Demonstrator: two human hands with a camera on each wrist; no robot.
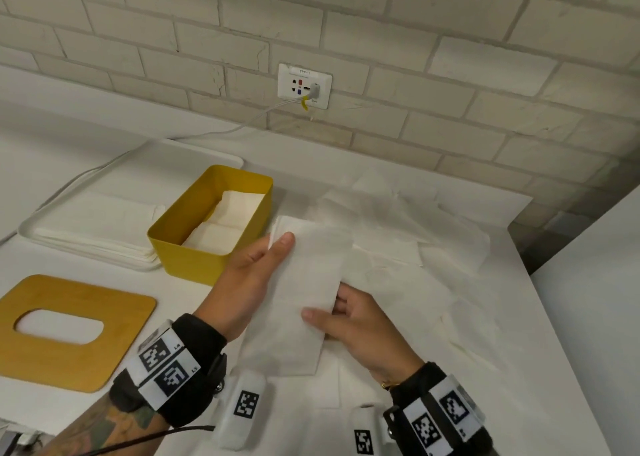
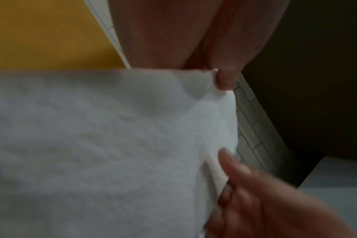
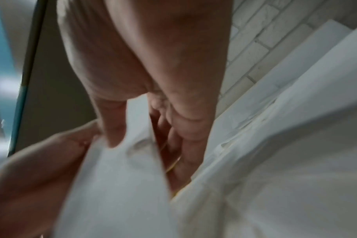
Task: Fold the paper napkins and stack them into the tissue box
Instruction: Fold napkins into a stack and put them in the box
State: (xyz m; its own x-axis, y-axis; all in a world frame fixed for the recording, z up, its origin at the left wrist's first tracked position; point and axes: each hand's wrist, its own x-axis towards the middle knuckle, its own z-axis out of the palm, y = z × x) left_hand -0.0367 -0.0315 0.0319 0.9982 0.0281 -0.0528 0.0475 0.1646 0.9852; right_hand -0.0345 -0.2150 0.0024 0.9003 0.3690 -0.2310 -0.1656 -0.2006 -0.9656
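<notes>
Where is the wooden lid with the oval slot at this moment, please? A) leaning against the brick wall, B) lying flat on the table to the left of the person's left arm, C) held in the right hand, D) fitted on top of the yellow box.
B: the wooden lid lies flat on the table, nearer the camera than the open yellow box, while both hands hold a folded napkin.

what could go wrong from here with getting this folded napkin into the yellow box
1. Both hands, left hand and right hand, only pinch the folded napkin at its edges; it may sag or unfold in transit.
2. The yellow tissue box already holds napkins, so a crooked drop could leave the stack uneven.
</notes>
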